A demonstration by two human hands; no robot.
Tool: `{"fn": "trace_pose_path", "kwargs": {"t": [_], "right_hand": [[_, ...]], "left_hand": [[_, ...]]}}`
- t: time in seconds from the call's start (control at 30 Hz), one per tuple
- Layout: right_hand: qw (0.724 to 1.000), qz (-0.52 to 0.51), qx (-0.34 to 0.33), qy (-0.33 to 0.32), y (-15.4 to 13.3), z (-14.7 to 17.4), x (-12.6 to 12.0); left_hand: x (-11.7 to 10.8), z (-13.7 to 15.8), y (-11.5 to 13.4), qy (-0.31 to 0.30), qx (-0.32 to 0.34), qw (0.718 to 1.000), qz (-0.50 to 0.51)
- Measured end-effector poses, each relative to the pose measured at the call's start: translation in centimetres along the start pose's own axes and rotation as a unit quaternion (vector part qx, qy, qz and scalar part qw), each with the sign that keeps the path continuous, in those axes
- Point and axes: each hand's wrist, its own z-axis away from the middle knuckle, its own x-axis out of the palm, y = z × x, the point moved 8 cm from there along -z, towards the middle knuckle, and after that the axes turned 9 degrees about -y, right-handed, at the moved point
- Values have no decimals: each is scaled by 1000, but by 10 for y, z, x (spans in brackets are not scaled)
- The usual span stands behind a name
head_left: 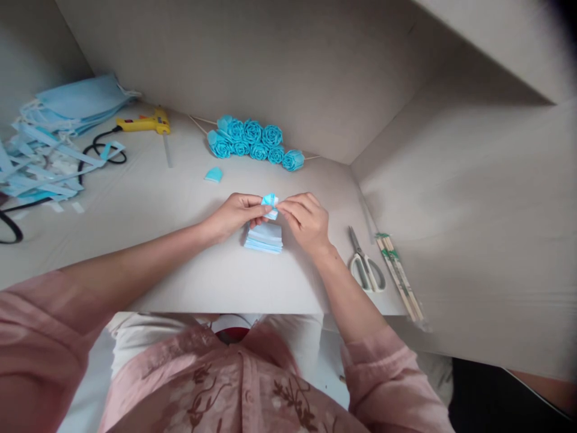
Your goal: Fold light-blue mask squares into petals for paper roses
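Note:
Between my two hands is a small folded piece of blue and white fabric (270,199), like the material of the face masks. My left hand (237,213) pinches it from the left with thumb and fingers. From the right, the fingertips of my right hand (308,219) close on its edge. Just below my hands lies a stack of pale blue fabric pieces (264,239). A single bright blue petal-shaped piece (213,175) rests on the table beyond my left hand.
Several blue fabric roses (252,133) lie at the back. On the left are a yellow glue gun (144,123), a pile of face masks (83,102) and cut strips (40,162). Scissors (366,267) and packaged wooden sticks (400,276) lie right. Walls enclose the table (175,270).

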Motion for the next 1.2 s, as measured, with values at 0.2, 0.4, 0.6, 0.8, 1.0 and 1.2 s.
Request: {"fn": "trace_pose_path", "kwargs": {"t": [0.2,0.4,0.6,0.8,1.0,1.2], "right_hand": [[1000,2,10,-10,2,0,2],[999,-8,8,-37,2,0,6],[995,-80,34,-48,4,2,5],[927,-316,201,-29,34,9,22],[883,-411,216,-68,31,8,40],[899,-378,210,-75,25,7,40]], "left_hand": [[0,-1,-3,2,-4,1000,30],[-1,0,-3,5,5,999,43],[-5,-1,-2,18,12,999,30],[-4,-1,4,18,22,1000,-10],[-2,-1,4,13,46,998,-38],[5,1,12,-4,56,996,-75]]}}
